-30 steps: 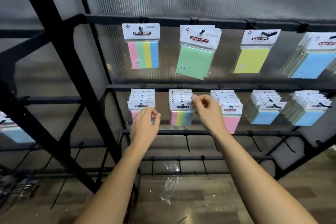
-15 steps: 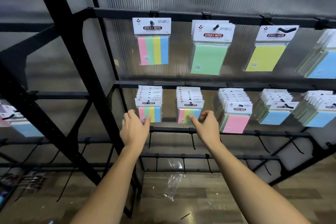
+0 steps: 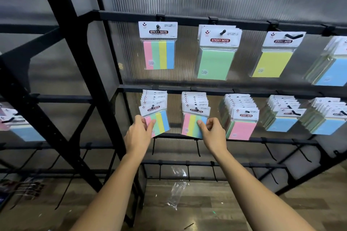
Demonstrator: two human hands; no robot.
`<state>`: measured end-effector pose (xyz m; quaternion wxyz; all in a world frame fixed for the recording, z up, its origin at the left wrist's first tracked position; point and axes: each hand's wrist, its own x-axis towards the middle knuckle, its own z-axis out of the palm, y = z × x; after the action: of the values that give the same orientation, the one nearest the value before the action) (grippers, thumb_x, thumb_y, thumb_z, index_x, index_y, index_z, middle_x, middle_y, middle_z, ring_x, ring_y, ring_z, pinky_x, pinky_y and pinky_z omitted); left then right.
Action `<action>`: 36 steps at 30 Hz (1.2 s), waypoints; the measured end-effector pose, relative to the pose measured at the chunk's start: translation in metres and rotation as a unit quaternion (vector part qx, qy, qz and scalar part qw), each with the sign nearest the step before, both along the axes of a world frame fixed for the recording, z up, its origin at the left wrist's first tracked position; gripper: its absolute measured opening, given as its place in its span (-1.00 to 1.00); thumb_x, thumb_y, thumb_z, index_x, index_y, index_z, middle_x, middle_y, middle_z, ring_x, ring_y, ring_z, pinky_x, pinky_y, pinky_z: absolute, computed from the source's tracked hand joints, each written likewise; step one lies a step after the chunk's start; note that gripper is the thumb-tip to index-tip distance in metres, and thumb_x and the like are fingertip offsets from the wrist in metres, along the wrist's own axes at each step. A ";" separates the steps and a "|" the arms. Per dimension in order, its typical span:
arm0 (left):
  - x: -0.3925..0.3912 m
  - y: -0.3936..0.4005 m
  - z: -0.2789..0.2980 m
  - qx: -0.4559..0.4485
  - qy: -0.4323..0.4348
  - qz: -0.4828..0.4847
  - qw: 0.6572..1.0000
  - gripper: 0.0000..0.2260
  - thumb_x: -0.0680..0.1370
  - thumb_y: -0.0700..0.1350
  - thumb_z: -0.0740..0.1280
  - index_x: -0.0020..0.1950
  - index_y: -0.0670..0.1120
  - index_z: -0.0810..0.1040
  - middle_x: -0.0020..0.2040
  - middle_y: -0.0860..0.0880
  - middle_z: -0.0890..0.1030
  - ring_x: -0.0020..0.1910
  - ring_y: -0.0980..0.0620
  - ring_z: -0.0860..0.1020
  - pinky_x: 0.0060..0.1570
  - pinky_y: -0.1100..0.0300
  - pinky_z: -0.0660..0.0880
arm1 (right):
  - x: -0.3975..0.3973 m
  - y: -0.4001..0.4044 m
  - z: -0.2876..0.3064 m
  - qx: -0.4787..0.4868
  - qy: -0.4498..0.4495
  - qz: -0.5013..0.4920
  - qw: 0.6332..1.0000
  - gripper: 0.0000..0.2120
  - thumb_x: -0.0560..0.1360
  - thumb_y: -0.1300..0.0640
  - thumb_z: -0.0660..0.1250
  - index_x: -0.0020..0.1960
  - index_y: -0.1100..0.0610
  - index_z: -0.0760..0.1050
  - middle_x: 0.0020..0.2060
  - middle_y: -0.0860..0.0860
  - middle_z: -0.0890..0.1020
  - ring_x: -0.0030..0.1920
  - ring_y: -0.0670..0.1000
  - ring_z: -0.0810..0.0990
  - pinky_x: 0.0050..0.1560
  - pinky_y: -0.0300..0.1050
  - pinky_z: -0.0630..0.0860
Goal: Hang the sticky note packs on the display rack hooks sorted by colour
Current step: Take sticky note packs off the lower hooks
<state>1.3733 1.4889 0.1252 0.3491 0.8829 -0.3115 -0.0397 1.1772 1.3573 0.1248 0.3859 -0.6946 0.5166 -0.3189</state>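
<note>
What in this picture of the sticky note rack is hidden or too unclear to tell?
Head view only:
- Packs behind each front pack in the second row: only header cards show, colours hidden.
- Blue pack, top row: cut by the right edge.
- Small print on the green pack: too small.
- Left hand and right hand: they cover the striped packs' lower corners.

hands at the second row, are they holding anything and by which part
Yes. The left hand pinches the lower left corner of the front striped pack on the leftmost hook. The right hand pinches the lower right part of the next striped pack.
</note>
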 end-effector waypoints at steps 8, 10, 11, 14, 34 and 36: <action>-0.010 0.025 0.010 -0.062 0.020 -0.038 0.997 -0.71 0.63 0.09 0.21 -0.22 -0.02 0.42 -0.25 0.10 0.55 -0.28 0.03 0.47 -0.40 0.15 0.29 | -0.023 0.021 0.007 -0.049 -0.019 0.040 0.998 -0.70 0.62 -0.03 0.27 -0.19 0.15 0.46 -0.41 -0.04 0.49 -0.42 -0.12 0.34 -0.36 -0.20 0.28; -0.011 0.031 0.015 -0.074 0.014 -0.048 0.996 -0.72 0.64 0.08 0.21 -0.22 -0.01 0.41 -0.23 0.09 0.56 -0.28 0.08 0.48 -0.41 0.16 0.29 | -0.028 0.028 0.014 -0.065 -0.031 0.050 0.996 -0.69 0.62 -0.02 0.27 -0.21 0.15 0.45 -0.42 -0.01 0.48 -0.42 -0.11 0.33 -0.39 -0.23 0.25; -0.011 0.033 0.017 -0.079 0.010 -0.057 0.995 -0.73 0.64 0.07 0.20 -0.21 -0.02 0.42 -0.21 0.10 0.56 -0.27 0.12 0.48 -0.41 0.16 0.30 | -0.029 0.031 0.019 -0.074 -0.037 0.055 0.995 -0.69 0.62 -0.01 0.27 -0.21 0.15 0.45 -0.41 0.03 0.49 -0.42 -0.11 0.32 -0.39 -0.23 0.25; -0.013 0.038 0.026 -0.098 0.002 -0.090 0.991 -0.74 0.65 0.05 0.20 -0.19 -0.02 0.44 -0.23 0.10 0.55 -0.29 0.14 0.47 -0.40 0.19 0.32 | -0.025 0.041 0.041 -0.103 -0.059 0.081 0.990 -0.69 0.62 0.00 0.28 -0.20 0.19 0.44 -0.37 0.16 0.50 -0.41 -0.11 0.28 -0.40 -0.22 0.23; -0.006 0.046 0.096 -0.206 -0.046 -0.105 0.972 -0.65 0.64 -0.02 0.24 -0.32 0.14 0.27 -0.41 0.12 0.37 -0.39 0.20 0.39 -0.44 0.30 0.22 | 0.072 0.039 0.202 -0.204 -0.188 0.174 0.945 -0.66 0.65 0.00 0.22 -0.17 0.23 0.44 -0.36 0.07 0.43 -0.36 -0.10 0.31 -0.36 -0.18 0.23; -0.007 0.048 0.098 -0.205 -0.047 -0.107 0.972 -0.67 0.65 -0.02 0.24 -0.31 0.15 0.28 -0.39 0.13 0.38 -0.37 0.24 0.41 -0.44 0.32 0.25 | 0.075 0.037 0.202 -0.204 -0.181 0.178 0.945 -0.66 0.65 0.00 0.22 -0.17 0.23 0.45 -0.36 0.04 0.45 -0.38 -0.13 0.32 -0.38 -0.23 0.24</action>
<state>1.3667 1.5364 0.2230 0.5010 0.7552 -0.4218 0.0291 1.2524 1.3942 0.3273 0.3732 -0.7697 0.2296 -0.4643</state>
